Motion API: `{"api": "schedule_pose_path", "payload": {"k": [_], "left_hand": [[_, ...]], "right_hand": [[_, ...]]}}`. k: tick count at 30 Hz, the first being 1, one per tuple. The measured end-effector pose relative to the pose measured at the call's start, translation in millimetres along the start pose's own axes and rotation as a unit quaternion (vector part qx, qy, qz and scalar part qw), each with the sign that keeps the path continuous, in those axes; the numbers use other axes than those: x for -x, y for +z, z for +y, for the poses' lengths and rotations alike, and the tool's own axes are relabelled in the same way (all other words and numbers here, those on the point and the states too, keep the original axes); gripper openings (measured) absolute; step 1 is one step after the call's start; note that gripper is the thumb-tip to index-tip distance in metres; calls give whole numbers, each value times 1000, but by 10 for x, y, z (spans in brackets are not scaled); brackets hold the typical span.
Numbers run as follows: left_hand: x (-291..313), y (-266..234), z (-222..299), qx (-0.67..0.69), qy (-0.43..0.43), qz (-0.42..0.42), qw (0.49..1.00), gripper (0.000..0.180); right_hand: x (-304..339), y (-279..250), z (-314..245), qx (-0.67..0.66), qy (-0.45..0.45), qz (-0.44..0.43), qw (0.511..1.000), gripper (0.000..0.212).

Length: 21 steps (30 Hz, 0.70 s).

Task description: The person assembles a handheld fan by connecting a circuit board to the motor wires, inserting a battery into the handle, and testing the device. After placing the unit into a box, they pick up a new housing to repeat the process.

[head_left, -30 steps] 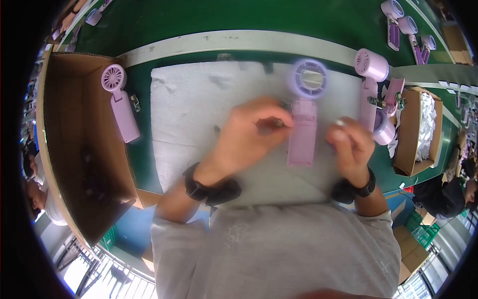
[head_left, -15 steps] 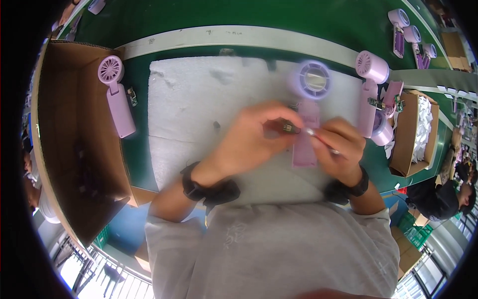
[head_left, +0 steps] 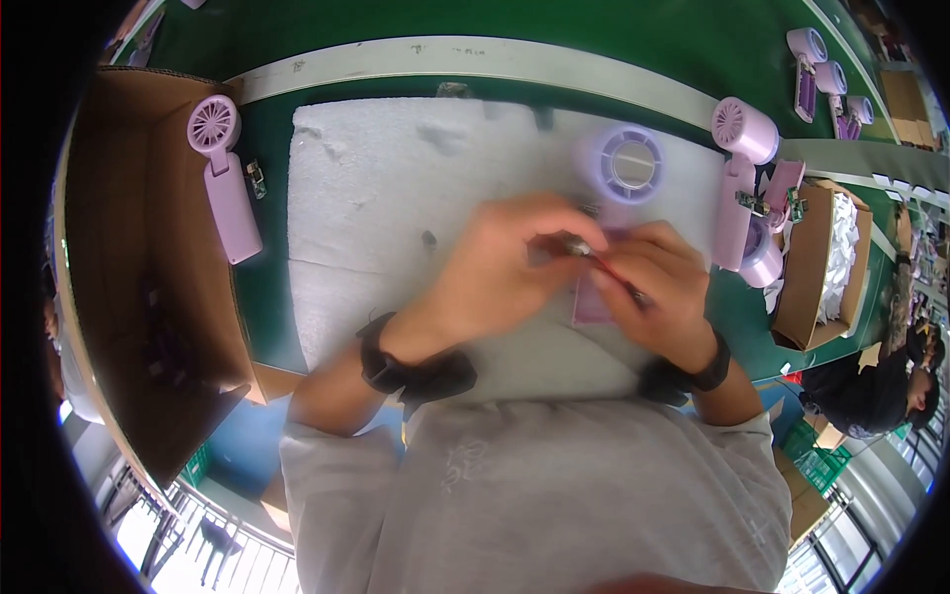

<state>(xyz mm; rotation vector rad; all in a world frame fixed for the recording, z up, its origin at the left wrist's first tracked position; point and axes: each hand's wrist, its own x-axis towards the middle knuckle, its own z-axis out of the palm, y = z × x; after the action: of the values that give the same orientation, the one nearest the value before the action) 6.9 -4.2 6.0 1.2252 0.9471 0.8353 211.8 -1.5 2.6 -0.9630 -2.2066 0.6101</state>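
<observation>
Over a white foam sheet [head_left: 366, 218], my left hand [head_left: 500, 272] pinches a small circuit board [head_left: 573, 247], mostly hidden by the fingers. My right hand [head_left: 661, 287] is closed on a thin reddish stick-like tool [head_left: 617, 272], its tip meeting the board; its exact kind is too blurred to tell. Beneath the hands lies a lilac handheld fan [head_left: 629, 163], its round head pointing away from me. The fan's handle [head_left: 592, 303] looks opened up and is partly covered by my right hand.
A large cardboard box [head_left: 148, 228] stands at the left, beside an assembled pink fan [head_left: 233, 203] and a loose circuit board [head_left: 256, 179]. At the right, several fan parts [head_left: 744, 134] lie next to a small carton [head_left: 811, 267] of white pieces. Another person [head_left: 871, 396] sits far right.
My right hand has shifted slightly left, bringing the reddish tool's tip against the board. My left hand stays nearly in place, its fingers covering more of the board. The view has shifted slightly.
</observation>
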Motion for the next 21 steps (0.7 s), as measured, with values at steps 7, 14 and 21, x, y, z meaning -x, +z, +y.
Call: {"api": "schedule_pose_path", "payload": {"k": [7,14,21], "left_hand": [[-8,-32,3,36,-17,-25,999,28],[7,-28,22,46,-3,-42,998,22],[-9,-29,21,65,-65,-18,996,11]], "right_hand": [[1,29,26,-21,-7,30,999,18],[0,10,34,-6,-25,72,997,18],[36,-22,-49,-20,30,-6,999,17]]}}
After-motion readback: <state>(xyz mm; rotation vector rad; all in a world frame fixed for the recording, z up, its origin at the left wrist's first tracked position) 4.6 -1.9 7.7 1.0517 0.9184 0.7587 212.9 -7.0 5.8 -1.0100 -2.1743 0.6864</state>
